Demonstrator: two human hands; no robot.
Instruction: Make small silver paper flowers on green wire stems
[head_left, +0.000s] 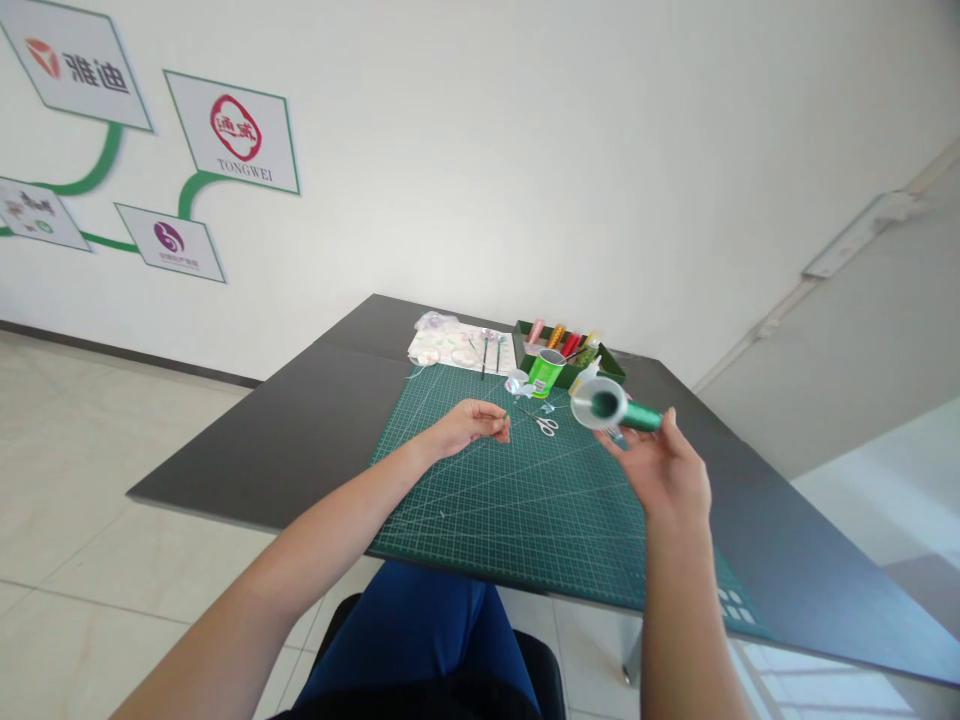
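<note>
Raised over the right part of the green cutting mat (pixel 510 510), my right hand (pixel 667 465) grips a spool of green thread (pixel 641 416). The spool's wide clear end faces left, and its hollow core shows. My left hand (pixel 474 426) hovers above the middle of the mat, thumb and fingers pinched together. A tiny bit of green shows at its fingertips, too small to name. Between the two hands, a pair of white-handled scissors (pixel 545 424) lies on the mat. No strand can be made out running from the spool to my left hand.
Behind the scissors stand a bright green can (pixel 547 372) and a white glue bottle (pixel 586 378). A dark green box (pixel 615 366) holds several coloured spools. White sheets (pixel 450 345) with thin dark tools lie at the back left. The black table (pixel 300 420) meets the wall.
</note>
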